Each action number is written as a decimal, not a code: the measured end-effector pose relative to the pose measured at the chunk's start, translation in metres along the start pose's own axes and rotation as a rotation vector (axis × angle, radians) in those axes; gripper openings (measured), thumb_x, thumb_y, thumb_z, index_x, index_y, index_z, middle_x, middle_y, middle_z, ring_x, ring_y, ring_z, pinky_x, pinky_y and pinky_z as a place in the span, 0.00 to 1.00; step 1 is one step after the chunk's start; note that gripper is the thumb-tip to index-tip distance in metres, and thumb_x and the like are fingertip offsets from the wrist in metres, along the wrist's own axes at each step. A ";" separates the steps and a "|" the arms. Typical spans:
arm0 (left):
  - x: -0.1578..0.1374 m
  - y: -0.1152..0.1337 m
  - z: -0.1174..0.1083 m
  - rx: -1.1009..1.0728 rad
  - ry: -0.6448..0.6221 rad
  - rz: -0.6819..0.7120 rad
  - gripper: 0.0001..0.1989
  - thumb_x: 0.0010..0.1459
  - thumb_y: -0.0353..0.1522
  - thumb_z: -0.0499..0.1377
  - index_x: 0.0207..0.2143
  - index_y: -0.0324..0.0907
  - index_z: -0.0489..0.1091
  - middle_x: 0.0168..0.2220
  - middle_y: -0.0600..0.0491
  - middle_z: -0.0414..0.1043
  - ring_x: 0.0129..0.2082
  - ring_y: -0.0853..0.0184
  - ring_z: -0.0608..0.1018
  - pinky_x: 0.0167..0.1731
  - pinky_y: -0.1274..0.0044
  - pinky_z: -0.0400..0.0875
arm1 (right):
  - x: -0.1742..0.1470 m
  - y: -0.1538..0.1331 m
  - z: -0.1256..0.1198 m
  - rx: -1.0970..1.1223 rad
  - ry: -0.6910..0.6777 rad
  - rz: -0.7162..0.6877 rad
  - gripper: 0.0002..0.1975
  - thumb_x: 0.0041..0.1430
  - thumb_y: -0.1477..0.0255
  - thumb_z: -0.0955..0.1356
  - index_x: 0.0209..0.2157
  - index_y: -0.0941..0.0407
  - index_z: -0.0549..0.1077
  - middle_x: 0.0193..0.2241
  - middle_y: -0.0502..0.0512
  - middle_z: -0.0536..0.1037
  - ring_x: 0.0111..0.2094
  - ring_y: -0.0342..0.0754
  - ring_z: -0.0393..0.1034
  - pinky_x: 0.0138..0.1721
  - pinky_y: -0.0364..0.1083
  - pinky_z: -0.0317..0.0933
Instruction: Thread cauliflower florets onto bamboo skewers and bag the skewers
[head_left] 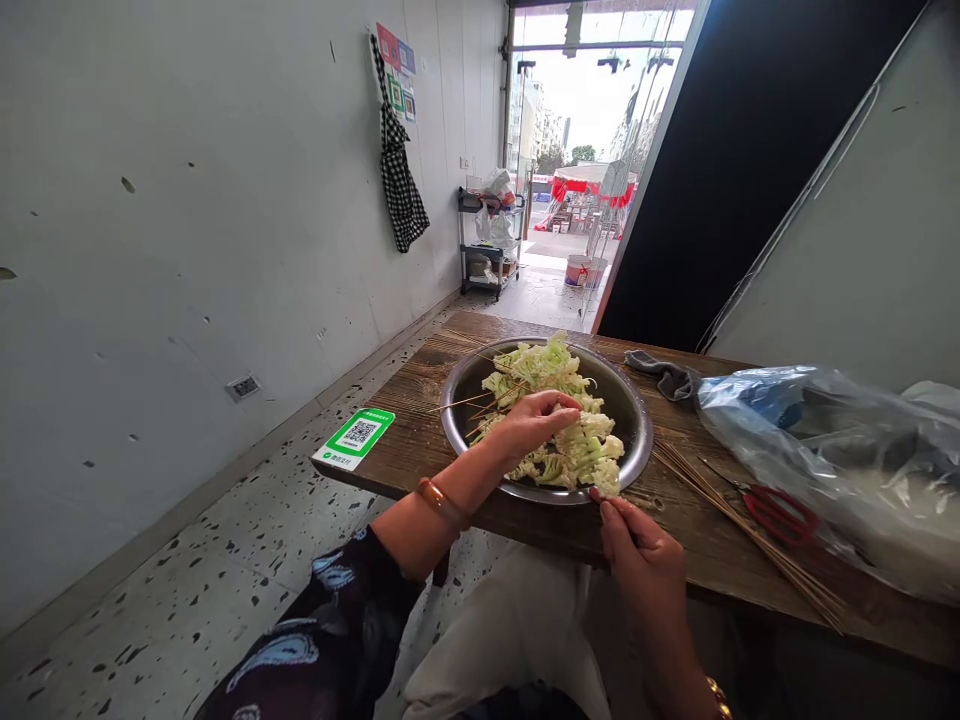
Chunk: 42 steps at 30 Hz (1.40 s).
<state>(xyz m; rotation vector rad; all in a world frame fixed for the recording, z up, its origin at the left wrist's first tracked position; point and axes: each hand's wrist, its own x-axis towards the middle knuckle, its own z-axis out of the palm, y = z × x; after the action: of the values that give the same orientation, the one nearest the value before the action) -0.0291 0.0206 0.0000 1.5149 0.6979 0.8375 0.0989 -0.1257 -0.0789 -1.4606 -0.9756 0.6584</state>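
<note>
Pale green-white cauliflower florets [529, 367] are heaped in a wide steel basin [640, 440] on the wooden table. Several thin wooden skewers [480, 398] stick out of the heap on its left side. Over the middle of the basin, my left hand [534, 420] has its fingers curled together against a floret. At the basin's front right rim, my right hand [643, 548] is closed in a pinch, close to a floret [606, 476]. Whatever lies between those fingertips is too small to tell.
Right of the basin lie loose skewers [739, 520], red-handled scissors [780, 515], a dark grey cloth [664, 375] and a large clear plastic bag [840, 450]. A green QR-code card [356, 438] sits at the table's left corner. Beyond are a cart [491, 245] and glass door.
</note>
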 end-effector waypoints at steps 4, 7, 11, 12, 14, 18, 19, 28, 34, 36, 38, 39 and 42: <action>0.000 0.001 0.000 -0.081 0.015 -0.046 0.21 0.47 0.45 0.64 0.38 0.38 0.74 0.27 0.56 0.64 0.27 0.73 0.64 0.26 0.80 0.58 | 0.000 0.001 0.001 0.048 -0.005 0.036 0.19 0.55 0.57 0.68 0.29 0.60 0.78 0.16 0.45 0.61 0.19 0.40 0.54 0.20 0.41 0.51; -0.001 0.002 0.001 -0.092 0.017 -0.054 0.22 0.45 0.45 0.65 0.36 0.37 0.73 0.26 0.57 0.62 0.26 0.74 0.63 0.25 0.81 0.57 | -0.002 0.000 0.002 0.071 0.003 0.050 0.19 0.54 0.57 0.69 0.34 0.61 0.79 0.17 0.45 0.61 0.20 0.41 0.54 0.21 0.41 0.51; 0.000 -0.001 0.001 -0.097 0.004 -0.062 0.19 0.41 0.43 0.68 0.28 0.37 0.71 0.21 0.59 0.59 0.23 0.75 0.61 0.24 0.80 0.54 | -0.003 -0.003 0.002 0.086 -0.008 0.071 0.20 0.54 0.56 0.68 0.33 0.61 0.78 0.17 0.44 0.60 0.20 0.40 0.52 0.21 0.41 0.49; 0.001 -0.003 0.001 -0.106 0.007 -0.055 0.19 0.41 0.42 0.67 0.28 0.37 0.70 0.20 0.59 0.59 0.22 0.76 0.60 0.24 0.80 0.54 | -0.003 -0.004 0.001 0.084 -0.012 0.068 0.20 0.54 0.56 0.68 0.32 0.60 0.77 0.17 0.44 0.60 0.20 0.40 0.52 0.20 0.41 0.49; 0.002 -0.005 0.002 -0.113 0.016 -0.030 0.17 0.42 0.41 0.67 0.27 0.37 0.69 0.20 0.60 0.59 0.22 0.76 0.59 0.24 0.80 0.52 | -0.002 -0.005 0.001 0.068 -0.011 0.047 0.19 0.55 0.56 0.68 0.29 0.60 0.75 0.17 0.45 0.59 0.20 0.40 0.52 0.21 0.41 0.49; 0.001 -0.005 0.004 -0.078 0.025 0.023 0.16 0.43 0.40 0.65 0.25 0.37 0.67 0.19 0.60 0.57 0.21 0.77 0.56 0.23 0.79 0.47 | -0.002 -0.008 0.001 0.037 -0.028 0.009 0.19 0.56 0.56 0.67 0.23 0.57 0.70 0.17 0.44 0.59 0.19 0.40 0.52 0.21 0.41 0.49; 0.001 -0.004 0.004 -0.066 0.031 0.030 0.15 0.44 0.40 0.65 0.25 0.37 0.67 0.19 0.60 0.56 0.21 0.77 0.55 0.23 0.79 0.46 | -0.002 -0.009 0.001 0.023 -0.034 0.003 0.19 0.56 0.56 0.67 0.22 0.57 0.69 0.16 0.44 0.59 0.19 0.40 0.52 0.21 0.41 0.50; 0.000 -0.001 0.008 -0.063 0.023 0.026 0.15 0.45 0.39 0.64 0.26 0.38 0.66 0.19 0.61 0.57 0.21 0.77 0.56 0.23 0.80 0.48 | -0.002 -0.011 0.002 0.070 -0.087 0.011 0.18 0.58 0.57 0.66 0.24 0.58 0.71 0.16 0.44 0.59 0.19 0.40 0.53 0.21 0.41 0.49; 0.005 -0.004 0.007 -0.183 0.021 -0.064 0.20 0.43 0.45 0.66 0.27 0.37 0.70 0.21 0.59 0.60 0.21 0.76 0.60 0.23 0.79 0.51 | -0.001 -0.008 0.004 0.192 -0.098 0.075 0.20 0.57 0.57 0.67 0.38 0.61 0.76 0.16 0.43 0.59 0.19 0.39 0.52 0.20 0.40 0.48; 0.006 -0.005 0.008 -0.218 0.039 -0.075 0.20 0.40 0.45 0.68 0.25 0.37 0.69 0.20 0.59 0.60 0.21 0.77 0.60 0.23 0.79 0.51 | -0.001 -0.008 0.004 0.183 -0.096 0.060 0.21 0.57 0.57 0.67 0.39 0.62 0.77 0.16 0.43 0.59 0.19 0.40 0.52 0.20 0.40 0.48; 0.007 -0.005 0.009 -0.249 0.043 -0.082 0.20 0.36 0.42 0.70 0.24 0.37 0.69 0.20 0.59 0.62 0.21 0.77 0.61 0.23 0.79 0.52 | 0.000 -0.008 0.003 0.117 -0.080 0.035 0.21 0.57 0.57 0.67 0.40 0.61 0.78 0.16 0.44 0.60 0.19 0.40 0.53 0.20 0.41 0.50; 0.007 -0.004 0.010 -0.266 0.043 -0.082 0.20 0.35 0.41 0.71 0.25 0.37 0.70 0.20 0.59 0.63 0.21 0.77 0.62 0.24 0.80 0.52 | 0.000 -0.008 0.003 0.066 -0.065 0.019 0.21 0.57 0.57 0.67 0.40 0.61 0.78 0.16 0.44 0.62 0.19 0.40 0.55 0.20 0.41 0.51; 0.007 -0.004 0.012 -0.287 0.054 -0.084 0.20 0.34 0.40 0.71 0.25 0.37 0.69 0.21 0.58 0.64 0.22 0.76 0.63 0.24 0.80 0.53 | 0.002 -0.007 0.001 -0.075 -0.025 -0.033 0.20 0.56 0.58 0.68 0.40 0.60 0.79 0.17 0.46 0.66 0.20 0.42 0.59 0.22 0.42 0.55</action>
<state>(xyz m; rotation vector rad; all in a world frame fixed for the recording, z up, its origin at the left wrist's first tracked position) -0.0156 0.0197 -0.0033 1.2022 0.6461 0.8774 0.0978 -0.1243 -0.0716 -1.5020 -1.0517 0.6230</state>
